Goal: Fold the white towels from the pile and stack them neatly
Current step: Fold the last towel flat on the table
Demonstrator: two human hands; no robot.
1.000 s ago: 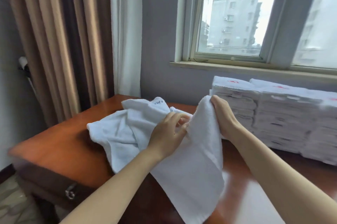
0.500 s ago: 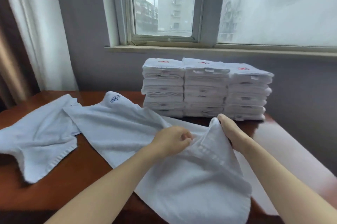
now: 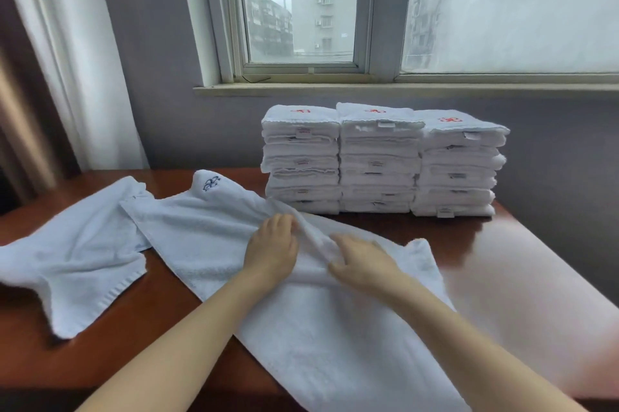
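A white towel (image 3: pixel 321 338) with a blue embroidered mark lies spread diagonally across the brown table (image 3: pixel 522 271), its near end hanging over the front edge. My left hand (image 3: pixel 273 250) rests palm down on its middle, fingers curled into a raised wrinkle. My right hand (image 3: pixel 365 260) lies flat beside it, fingers spread on the cloth. A second loose white towel (image 3: pixel 70 264) lies crumpled to the left, partly under the first. Three stacks of folded white towels (image 3: pixel 382 160) with red marks stand at the back.
The wall and window sill (image 3: pixel 402 88) run just behind the stacks. Curtains (image 3: pixel 67 59) hang at the left. Bare table surface shows on the right, up to the right edge.
The towel that both hands held raised by its edge now lies flat on the table. Both hands have come down onto it, and the right hand has opened.
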